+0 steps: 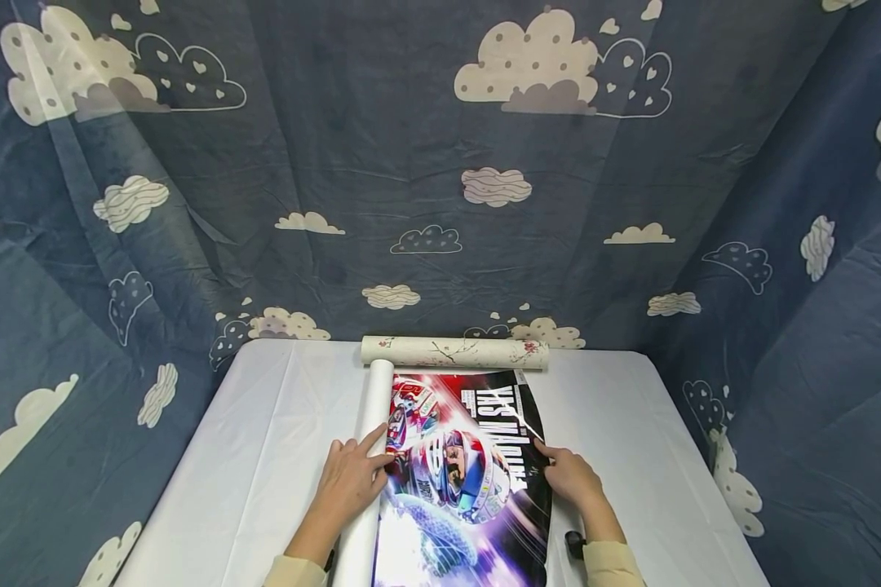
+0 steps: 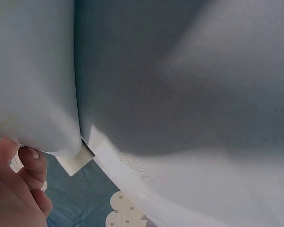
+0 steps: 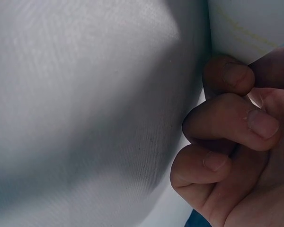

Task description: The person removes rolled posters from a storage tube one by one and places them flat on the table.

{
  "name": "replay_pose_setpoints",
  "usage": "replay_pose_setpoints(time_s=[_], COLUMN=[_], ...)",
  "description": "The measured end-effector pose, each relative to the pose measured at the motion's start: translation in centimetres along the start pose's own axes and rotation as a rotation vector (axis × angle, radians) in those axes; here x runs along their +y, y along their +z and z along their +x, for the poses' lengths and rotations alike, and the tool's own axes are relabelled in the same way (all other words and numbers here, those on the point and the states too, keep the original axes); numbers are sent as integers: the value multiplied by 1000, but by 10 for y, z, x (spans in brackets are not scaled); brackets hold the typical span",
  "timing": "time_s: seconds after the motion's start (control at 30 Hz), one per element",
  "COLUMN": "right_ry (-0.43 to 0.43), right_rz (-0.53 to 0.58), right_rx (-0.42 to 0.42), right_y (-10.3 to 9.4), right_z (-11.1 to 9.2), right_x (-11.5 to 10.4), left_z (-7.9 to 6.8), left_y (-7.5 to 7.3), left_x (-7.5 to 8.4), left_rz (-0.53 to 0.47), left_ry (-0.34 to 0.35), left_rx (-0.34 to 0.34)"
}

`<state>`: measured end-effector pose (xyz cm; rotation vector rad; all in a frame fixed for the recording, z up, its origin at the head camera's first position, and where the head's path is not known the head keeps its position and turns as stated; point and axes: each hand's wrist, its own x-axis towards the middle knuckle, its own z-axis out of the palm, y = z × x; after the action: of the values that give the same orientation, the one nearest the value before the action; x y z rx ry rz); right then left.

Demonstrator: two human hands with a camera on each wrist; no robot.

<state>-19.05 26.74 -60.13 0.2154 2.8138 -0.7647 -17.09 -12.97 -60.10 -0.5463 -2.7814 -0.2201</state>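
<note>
A glossy poster (image 1: 477,481) lies partly unrolled on a white-covered table, showing a helmeted racer and large white letters. Its left side is still wound into a long white roll (image 1: 377,399). Across that roll my left hand (image 1: 348,477) lays a straight index finger and thumb, tips near where the picture begins; its other fingers bend loosely beside the roll (image 2: 33,99). At the poster's right edge, my right hand (image 1: 574,477) pinches the border between thumb and index finger. The right wrist view shows its remaining fingers (image 3: 236,123) curled in by the white underside.
A cream roll with a red-flower and branch print (image 1: 455,352) lies crosswise at the table's back, just beyond the poster. Dark blue cloth with cloud patterns (image 1: 382,163) hangs behind and along both sides. White tabletop (image 1: 264,456) shows on either side of the poster.
</note>
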Motion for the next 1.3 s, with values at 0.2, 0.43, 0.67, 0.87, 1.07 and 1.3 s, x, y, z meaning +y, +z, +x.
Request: replay_pose_setpoints(time_s=[0.2,0.43,0.67,0.87,1.07,1.3], right_ry=[10,7,8,24,35,37], right_rz=[3,6,5,1,-8,0], right_rx=[-3,-2,0,1,-1,-11], right_y=[-2,-1,-2,-1,-3,-5], right_z=[0,2,1,1,2,0], right_x=[0,4,5,7,10,13], left_z=[0,1,0,-1,-1,-2], left_y=[3,-1,-2,-2,-3,-3], left_x=[-2,-6,-9,-10,-11,-12], left_rz=[-16,-17,-46,-43,-57,-56], left_ry=[-38,-41,-36,-41,-50,-39], left_rx=[-23,-40,30,28,19,34])
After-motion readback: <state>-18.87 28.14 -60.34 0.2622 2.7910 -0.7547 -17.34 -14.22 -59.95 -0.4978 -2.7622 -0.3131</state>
